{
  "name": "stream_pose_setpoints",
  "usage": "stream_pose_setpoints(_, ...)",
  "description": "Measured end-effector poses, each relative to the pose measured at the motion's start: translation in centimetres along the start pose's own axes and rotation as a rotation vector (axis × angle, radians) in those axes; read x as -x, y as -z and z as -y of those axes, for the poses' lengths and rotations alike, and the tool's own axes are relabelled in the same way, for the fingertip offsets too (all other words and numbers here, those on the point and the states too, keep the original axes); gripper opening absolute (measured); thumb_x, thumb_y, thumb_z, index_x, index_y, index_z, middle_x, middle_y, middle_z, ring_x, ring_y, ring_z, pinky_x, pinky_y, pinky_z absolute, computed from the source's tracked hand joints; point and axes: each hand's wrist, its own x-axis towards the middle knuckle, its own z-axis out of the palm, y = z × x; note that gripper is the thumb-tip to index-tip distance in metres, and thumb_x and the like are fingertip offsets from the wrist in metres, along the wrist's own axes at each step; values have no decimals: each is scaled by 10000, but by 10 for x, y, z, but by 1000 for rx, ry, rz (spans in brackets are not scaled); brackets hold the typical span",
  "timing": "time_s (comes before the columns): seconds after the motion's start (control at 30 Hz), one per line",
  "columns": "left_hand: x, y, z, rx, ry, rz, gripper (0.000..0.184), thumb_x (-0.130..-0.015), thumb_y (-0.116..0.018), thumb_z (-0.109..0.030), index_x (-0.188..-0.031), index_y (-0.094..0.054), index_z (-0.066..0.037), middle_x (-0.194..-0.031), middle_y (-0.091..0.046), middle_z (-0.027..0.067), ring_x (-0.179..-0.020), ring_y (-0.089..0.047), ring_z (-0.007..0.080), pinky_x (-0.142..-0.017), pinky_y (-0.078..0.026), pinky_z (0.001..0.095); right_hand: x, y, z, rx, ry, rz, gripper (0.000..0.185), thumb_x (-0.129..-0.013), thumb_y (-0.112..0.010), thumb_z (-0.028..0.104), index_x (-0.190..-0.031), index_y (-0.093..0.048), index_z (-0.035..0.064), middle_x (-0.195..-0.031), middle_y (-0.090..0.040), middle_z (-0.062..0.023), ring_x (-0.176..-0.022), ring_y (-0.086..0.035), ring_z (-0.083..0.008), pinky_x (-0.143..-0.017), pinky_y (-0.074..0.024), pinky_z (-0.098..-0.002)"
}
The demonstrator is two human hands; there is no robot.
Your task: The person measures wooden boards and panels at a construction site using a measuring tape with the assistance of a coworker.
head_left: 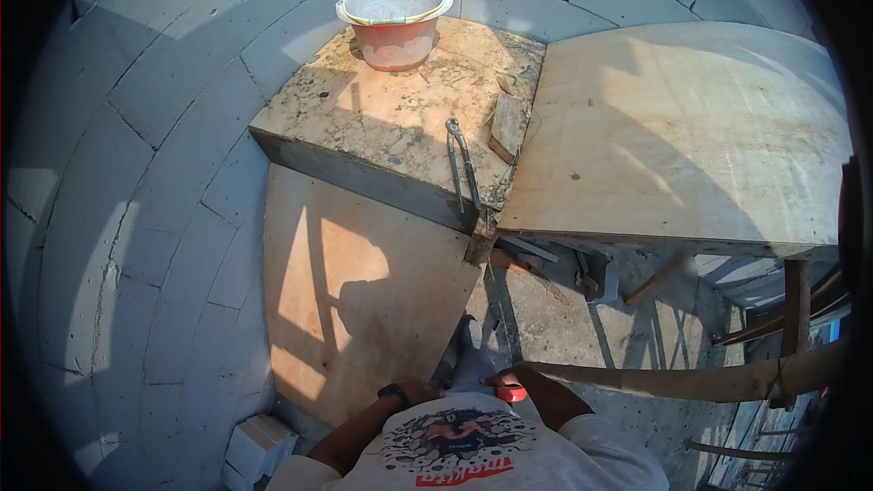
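Observation:
Low in the view, my left hand (420, 389), with a dark watch on the wrist, rests by my waist near the edge of a leaning plywood sheet (364, 282); its fingers are mostly hidden. At my waist on the other side, my right hand (506, 376) is closed on a small red object (512, 394). Ahead, metal pincers (462, 164) lie with their handles over the front edge of a stained plywood platform (391, 127). Beside them is a short wood offcut (506, 127).
A reddish bucket (396, 32) stands on the platform's back part. A large plywood panel (673, 136) extends to the right. Grey block walls (136, 173) surround the left and back. A wooden pole (655, 382) crosses at right; white blocks (259, 447) sit lower left.

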Motion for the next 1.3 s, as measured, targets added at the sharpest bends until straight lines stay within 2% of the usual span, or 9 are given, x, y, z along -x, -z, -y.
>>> stream_pose_setpoints(0.13,-8,-9,15,76,141,-93,682,-878,-506,-664,-1127,-695,-58,-1141,-669,253,-1077,-638,404,-911,-486,446,-23,-18,9,445,138,-246,569,-991,-417,543,-1294,-618,106,-1172,-688,-155,-1028,-678,-256,-863,-522,-415)
stream_pose_setpoints(0.27,0,-7,5,86,143,-93,657,-882,-480,-671,-1137,-705,-109,-1112,-684,238,-1050,-648,405,-898,-492,453,26,-42,20,712,226,-594,601,-1001,-369,562,-1000,-749,96,-999,-740,-120,-966,-709,-306,-765,-540,-490)
stream_pose_setpoints(0.57,17,1,-14,115,125,-129,633,-904,-438,-646,-1192,-684,-138,-1158,-676,211,-1095,-631,382,-949,-467,447,59,-48,22,762,241,-616,367,-910,-490,332,-937,-766,91,-915,-743,-153,-838,-729,-305,-714,-560,-468)
stream_pose_setpoints(0.77,13,-7,3,196,51,-200,646,-897,-509,-626,-1190,-678,-75,-1156,-671,228,-1105,-628,374,-964,-456,436,74,-34,24,758,275,-494,333,-926,-529,324,-963,-750,76,-957,-729,-176,-895,-715,-342,-765,-557,-446)
stream_pose_setpoints(0.9,17,0,-6,307,131,-277,714,-908,-562,-598,-1346,-556,-34,-1225,-641,207,-1171,-600,323,-991,-446,416,141,-21,64,471,562,-581,451,-1004,-435,396,-1037,-700,33,-965,-698,-217,-920,-686,-373,-818,-524,-441)
stream_pose_setpoints(0.97,19,12,-27,574,-76,-306,709,-938,-584,-523,-1431,-441,-33,-1321,-570,168,-1237,-544,272,-1033,-422,394,165,-21,92,302,635,-733,517,-1042,-370,428,-1101,-668,11,-989,-680,-230,-948,-680,-342,-853,-506,-412)
stream_pose_setpoints(1.1,23,43,-83,1135,-622,-392,678,-979,-622,-323,-1510,-308,-44,-1431,-455,95,-1321,-446,198,-1102,-368,358,193,-21,142,46,1043,-717,482,-1059,-365,391,-1081,-647,1,-946,-669,-187,-927,-666,-305,-850,-493,-370)
stream_pose_setpoints(1.2,30,65,-93,1412,-782,-324,701,-968,-647,-238,-1524,-262,-52,-1460,-415,101,-1346,-417,190,-1125,-340,344,207,-32,172,-60,1157,-658,452,-1075,-352,341,-1069,-649,1,-968,-669,-142,-916,-654,-255,-854,-488,-345)
stream_pose_setpoints(1.3,42,71,-90,1395,-763,-349,696,-957,-665,-235,-1514,-289,-55,-1392,-471,87,-1247,-503,179,-1067,-402,339,203,-34,180,-69,1160,-632,470,-1075,-360,358,-1064,-654,-7,-977,-674,-132,-932,-651,-238,-856,-488,-340)
